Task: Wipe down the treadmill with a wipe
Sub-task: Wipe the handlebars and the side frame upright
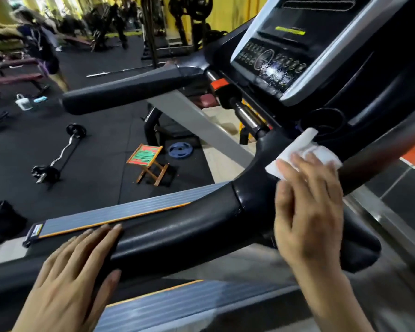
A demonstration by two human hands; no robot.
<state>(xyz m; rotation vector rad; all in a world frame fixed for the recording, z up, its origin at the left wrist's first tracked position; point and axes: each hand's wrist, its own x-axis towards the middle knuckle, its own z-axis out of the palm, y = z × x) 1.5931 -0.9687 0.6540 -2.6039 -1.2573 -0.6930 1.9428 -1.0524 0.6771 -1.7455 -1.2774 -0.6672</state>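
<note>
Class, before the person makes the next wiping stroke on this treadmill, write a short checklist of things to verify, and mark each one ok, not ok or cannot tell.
1. Wipe under right hand: ok, fingers press it flat.
2. Wipe touching the black handlebar: ok.
3. Left hand steadying the handlebar: ok, it rests on the bar.
4. Wipe still damp: cannot tell.
5. Console clean: not ok, a whitish smear shows on the button panel.
6. Cup holder wiped: cannot tell.
</note>
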